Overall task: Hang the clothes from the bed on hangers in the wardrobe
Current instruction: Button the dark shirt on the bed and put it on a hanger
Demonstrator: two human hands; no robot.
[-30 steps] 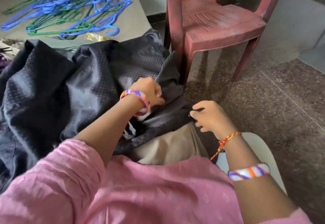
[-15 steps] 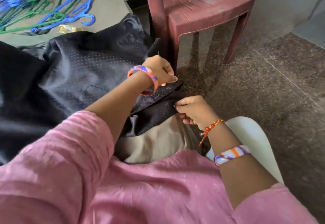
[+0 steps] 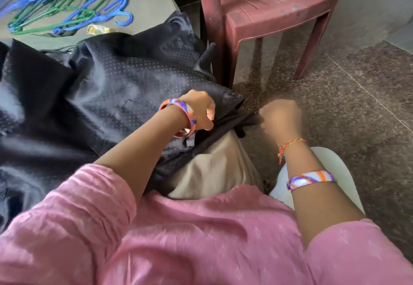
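A large black dotted garment (image 3: 116, 83) lies spread over my lap and the bed edge. My left hand (image 3: 200, 111) grips a fold of it near its right corner. My right hand (image 3: 280, 118), blurred by motion, pinches the same black cloth just to the right, pulling it taut between the two hands. A pile of blue and green plastic hangers (image 3: 67, 0) lies on the bed (image 3: 152, 9) at the top left, well beyond both hands. No wardrobe is in view.
A dark red plastic chair (image 3: 268, 5) stands on the speckled floor (image 3: 335, 106) straight ahead, close to the garment's far corner. A white seat edge (image 3: 335, 168) shows under my right forearm. A small gold wrapper (image 3: 98, 29) lies by the hangers.
Both hands kept hold of the black cloth; the right hand has shifted right, stretching the fabric out from the left hand. The view has tilted down a little.
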